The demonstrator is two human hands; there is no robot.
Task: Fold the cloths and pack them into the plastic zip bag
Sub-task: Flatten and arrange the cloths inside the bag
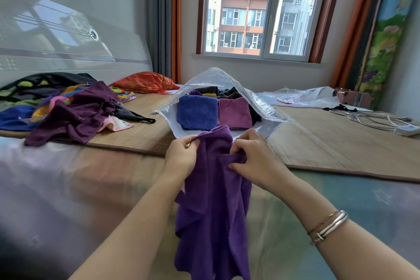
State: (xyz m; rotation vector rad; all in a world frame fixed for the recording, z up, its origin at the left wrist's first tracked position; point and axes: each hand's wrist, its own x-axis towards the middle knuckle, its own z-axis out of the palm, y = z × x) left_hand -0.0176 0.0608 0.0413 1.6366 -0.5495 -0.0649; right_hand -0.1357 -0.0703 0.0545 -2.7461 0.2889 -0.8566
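A purple cloth is held up at the bed's near edge, at 6 o'clock from the open plastic zip bag. Its top edge is pinched by the left hand and bunched in the right hand, fingers clamped on fabric. Folding appears just begun. A blue folded cloth and a mauve one already lie inside. Unfolded cloths wait at 10 o'clock. Next, the edge likely needs spreading flat.
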